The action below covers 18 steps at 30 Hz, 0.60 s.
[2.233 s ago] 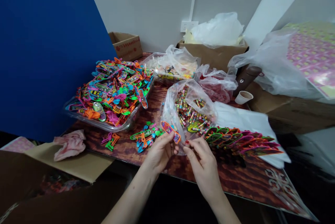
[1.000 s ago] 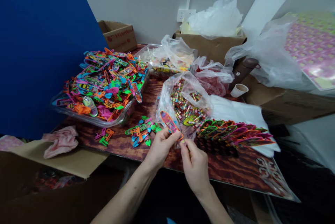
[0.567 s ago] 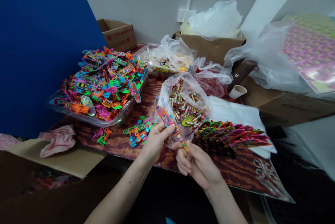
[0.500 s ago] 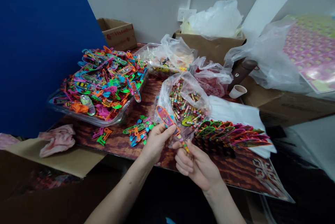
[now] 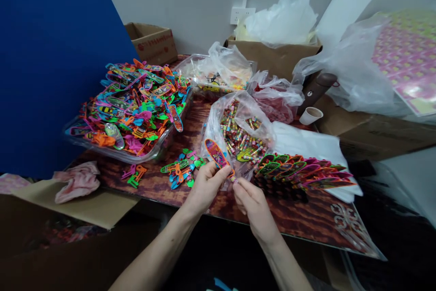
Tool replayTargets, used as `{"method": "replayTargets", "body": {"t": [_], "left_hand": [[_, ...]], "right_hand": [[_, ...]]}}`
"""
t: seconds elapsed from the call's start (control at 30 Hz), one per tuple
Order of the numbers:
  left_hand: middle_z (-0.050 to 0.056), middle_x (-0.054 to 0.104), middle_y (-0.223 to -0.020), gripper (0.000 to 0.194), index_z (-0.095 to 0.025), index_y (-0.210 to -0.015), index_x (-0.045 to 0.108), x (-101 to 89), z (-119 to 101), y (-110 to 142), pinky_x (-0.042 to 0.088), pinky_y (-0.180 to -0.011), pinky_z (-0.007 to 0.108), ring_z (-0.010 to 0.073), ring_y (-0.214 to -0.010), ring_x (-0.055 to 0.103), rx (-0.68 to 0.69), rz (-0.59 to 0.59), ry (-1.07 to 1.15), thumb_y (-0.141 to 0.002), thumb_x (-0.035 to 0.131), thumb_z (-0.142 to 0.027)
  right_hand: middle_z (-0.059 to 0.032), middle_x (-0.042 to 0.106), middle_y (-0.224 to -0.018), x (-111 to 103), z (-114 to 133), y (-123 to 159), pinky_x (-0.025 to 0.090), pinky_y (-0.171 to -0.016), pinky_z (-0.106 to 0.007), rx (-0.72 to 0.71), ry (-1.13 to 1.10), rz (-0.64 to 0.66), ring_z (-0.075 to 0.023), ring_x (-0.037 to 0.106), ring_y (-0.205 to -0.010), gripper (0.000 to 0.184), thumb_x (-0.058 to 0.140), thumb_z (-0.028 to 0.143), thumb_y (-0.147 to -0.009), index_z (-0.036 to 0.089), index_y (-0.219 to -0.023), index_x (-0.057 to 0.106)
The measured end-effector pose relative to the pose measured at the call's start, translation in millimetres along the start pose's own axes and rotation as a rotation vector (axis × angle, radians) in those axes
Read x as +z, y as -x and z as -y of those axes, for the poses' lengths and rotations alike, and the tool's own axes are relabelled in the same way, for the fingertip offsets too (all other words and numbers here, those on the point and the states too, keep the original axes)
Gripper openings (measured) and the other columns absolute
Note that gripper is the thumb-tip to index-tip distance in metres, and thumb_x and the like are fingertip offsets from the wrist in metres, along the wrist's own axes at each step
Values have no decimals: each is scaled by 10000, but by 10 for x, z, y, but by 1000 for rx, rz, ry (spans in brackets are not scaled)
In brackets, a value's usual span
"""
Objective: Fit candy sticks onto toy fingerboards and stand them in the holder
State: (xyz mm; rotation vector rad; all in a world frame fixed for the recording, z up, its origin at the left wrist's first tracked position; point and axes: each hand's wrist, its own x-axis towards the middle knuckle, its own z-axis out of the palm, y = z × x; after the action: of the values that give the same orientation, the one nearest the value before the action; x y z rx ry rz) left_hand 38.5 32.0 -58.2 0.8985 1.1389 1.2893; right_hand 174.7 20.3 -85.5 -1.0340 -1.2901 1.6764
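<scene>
My left hand (image 5: pixel 206 186) grips the toy skateboard (image 5: pixel 217 155), orange-rimmed with a multicoloured printed deck, tilted before the candy-coloured bag (image 5: pixel 243 130). My right hand (image 5: pixel 252 204) pinches at its lower end.

Looks like a small packing workspace, exact type of building unclear to me. I see a wood-patterned table (image 5: pixel 252 209) with a plastic tub (image 5: pixel 155 148) heaped with colorful toy skateboards (image 5: pixel 136 105), an open bag of small striped pieces (image 5: pixel 218 120), cardboard boxes (image 5: pixel 275 57) and loose plastic bags (image 5: pixel 279 18). Plain gray wall (image 5: pixel 190 0), wall socket (image 5: pixel 241 15), blue panel (image 5: pixel 57 68) on the left.
</scene>
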Motion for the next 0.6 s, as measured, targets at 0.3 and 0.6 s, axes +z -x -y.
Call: {"method": "replayTargets", "body": {"t": [0.3, 0.6], "left_hand": [[-62, 413, -522, 331, -155, -653, 496, 84, -24, -40, 265, -460, 188, 56, -474, 332, 4, 69, 18, -796, 665, -401], [-56, 443, -509, 326, -150, -637, 487, 116, -110, -27, 290, -464, 186, 61, -465, 381, -18, 181, -91, -840, 598, -378]], "right_hand": [[37, 394, -624, 45, -23, 53, 269, -521, -226, -192, 213, -176, -92, 348, -551, 258, 481, 353, -938, 190, -738, 488], [119, 176, -456, 58, -14, 59, 144, -359, -169, 62, -825, 134, -31, 101, -371, 245, 561, 333, -908, 139, -759, 583]]}}
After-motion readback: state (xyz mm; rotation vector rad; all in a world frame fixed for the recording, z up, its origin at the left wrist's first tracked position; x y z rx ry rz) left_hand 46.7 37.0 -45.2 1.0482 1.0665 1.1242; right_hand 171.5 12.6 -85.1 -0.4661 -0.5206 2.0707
